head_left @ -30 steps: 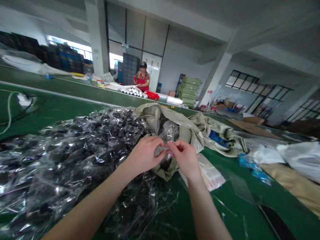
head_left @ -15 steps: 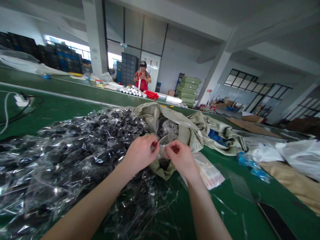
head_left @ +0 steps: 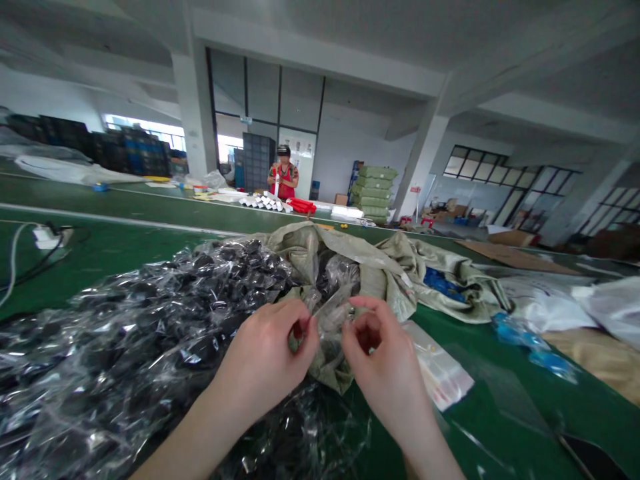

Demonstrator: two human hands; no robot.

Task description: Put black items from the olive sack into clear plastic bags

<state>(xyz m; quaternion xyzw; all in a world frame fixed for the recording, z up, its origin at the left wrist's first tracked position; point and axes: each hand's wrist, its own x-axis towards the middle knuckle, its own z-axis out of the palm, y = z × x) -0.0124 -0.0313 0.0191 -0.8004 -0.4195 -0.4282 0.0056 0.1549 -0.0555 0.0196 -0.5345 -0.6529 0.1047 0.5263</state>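
Observation:
My left hand (head_left: 273,350) is closed, thumb and fingertips pinching one edge of a small clear plastic bag (head_left: 330,313). On the other side of the bag my right hand (head_left: 385,353) pinches too, its index finger raised a little. The bag is see-through, and its contents, if any, are hard to make out. Behind it an open woven sack (head_left: 345,230) holds dark items in clear wrap. A wide heap of black items in clear plastic (head_left: 165,320) spreads on the left, reaching up to my left hand.
A stack of flat clear bags (head_left: 443,367) lies right of my right hand on the green table (head_left: 125,237). A phone (head_left: 593,457), blue plastic (head_left: 535,347) and another sack (head_left: 450,273) are further right. A co-worker (head_left: 283,177) stands across the table behind white and red pieces.
Both hands have come nearer and lower in view, still close together around the clear bag. My right index finger has lifted. The whole scene sits lower because the head tilted up.

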